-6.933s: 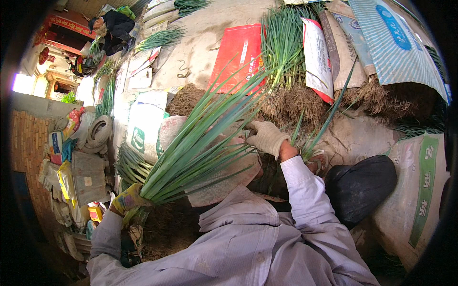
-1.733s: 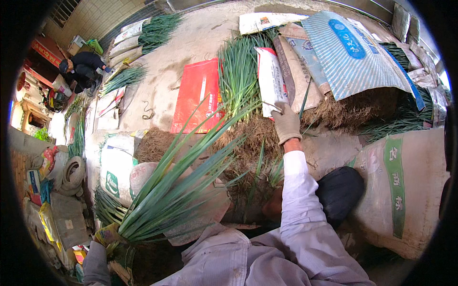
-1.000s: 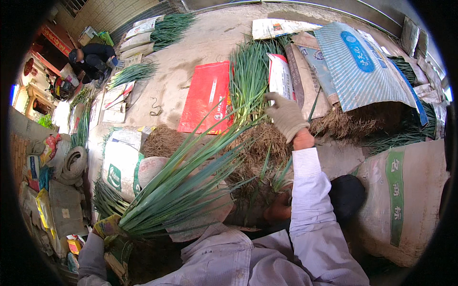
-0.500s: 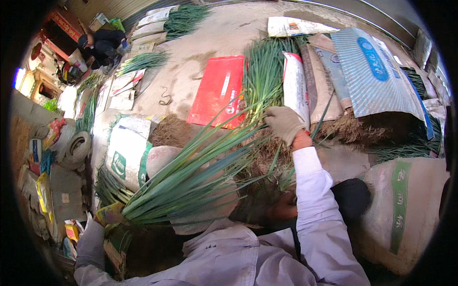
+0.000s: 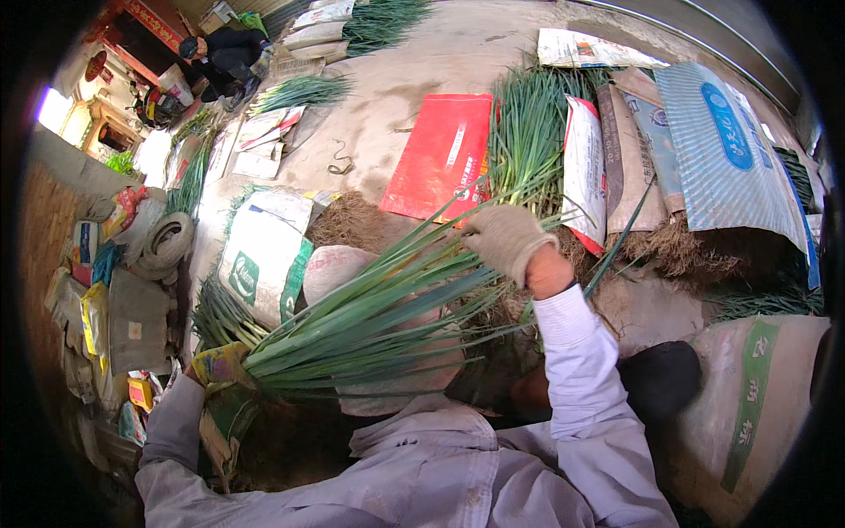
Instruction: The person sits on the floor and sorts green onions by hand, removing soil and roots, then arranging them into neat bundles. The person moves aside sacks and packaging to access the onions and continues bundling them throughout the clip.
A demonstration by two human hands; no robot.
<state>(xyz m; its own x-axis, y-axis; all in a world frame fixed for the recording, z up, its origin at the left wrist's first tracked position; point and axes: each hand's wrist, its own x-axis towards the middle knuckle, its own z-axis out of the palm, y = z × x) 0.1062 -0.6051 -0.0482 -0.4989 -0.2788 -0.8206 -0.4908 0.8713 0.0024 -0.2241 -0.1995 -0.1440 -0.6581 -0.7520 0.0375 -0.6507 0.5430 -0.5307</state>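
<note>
Left hand (image 5: 222,364) grips one onion bunch (image 5: 370,321), slanting lengthwise, tips forward-right; right hand (image 5: 509,242) curls at its upper leaves, hold unclear.

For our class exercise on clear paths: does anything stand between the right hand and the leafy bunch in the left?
Nothing visible does: the right hand is at the far end of the leafy bunch in the left hand; whether it touches is unclear.

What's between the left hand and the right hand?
In the head view, a bunch of long green leaves, held by the left hand, fans out toward the right hand.
</note>
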